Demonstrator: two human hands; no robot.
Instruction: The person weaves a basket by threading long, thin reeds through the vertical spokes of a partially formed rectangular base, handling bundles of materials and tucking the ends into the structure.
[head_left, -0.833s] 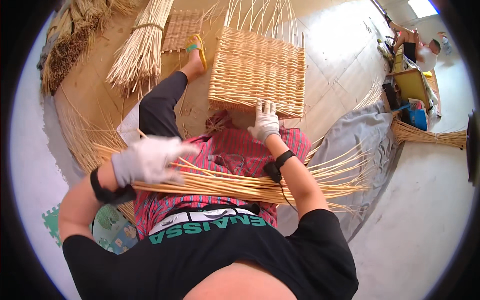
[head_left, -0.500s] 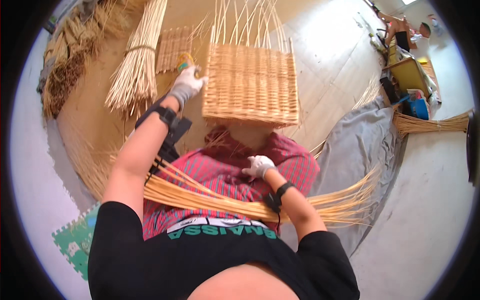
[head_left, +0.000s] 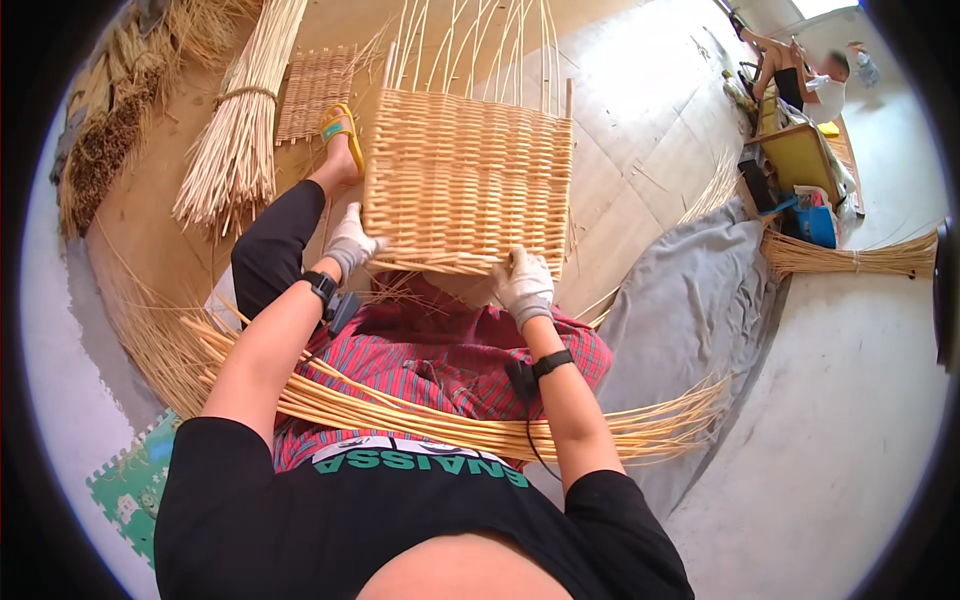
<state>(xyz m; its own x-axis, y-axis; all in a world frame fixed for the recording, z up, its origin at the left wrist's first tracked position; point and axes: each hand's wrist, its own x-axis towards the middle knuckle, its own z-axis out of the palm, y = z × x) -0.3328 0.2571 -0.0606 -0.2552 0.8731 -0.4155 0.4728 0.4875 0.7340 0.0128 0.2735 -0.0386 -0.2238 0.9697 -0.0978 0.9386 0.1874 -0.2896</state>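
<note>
A golden woven wicker panel (head_left: 468, 180) stands in front of me, with long loose rods rising from its far edge. My gloved left hand (head_left: 350, 243) is at its lower left corner, thumb against the woven face and the other fingers partly hidden. Around the near edge, right of the middle, my gloved right hand (head_left: 525, 285) is closed, its fingertips on the weave. Across my lap, over a red checked cloth (head_left: 440, 350), lies a bundle of loose wicker rods (head_left: 450, 425).
A tied rod bundle (head_left: 240, 120) and a small woven mat (head_left: 312, 95) lie at the far left. My foot in a yellow slipper (head_left: 345, 135) rests beside the panel. Right are a grey cloth (head_left: 680, 300), another tied bundle (head_left: 850, 252) and a seated person (head_left: 800, 80).
My left hand has moved down the panel's left side to its corner. My right hand has risen from the lap cloth to the near edge. The panel's near edge appears lower.
</note>
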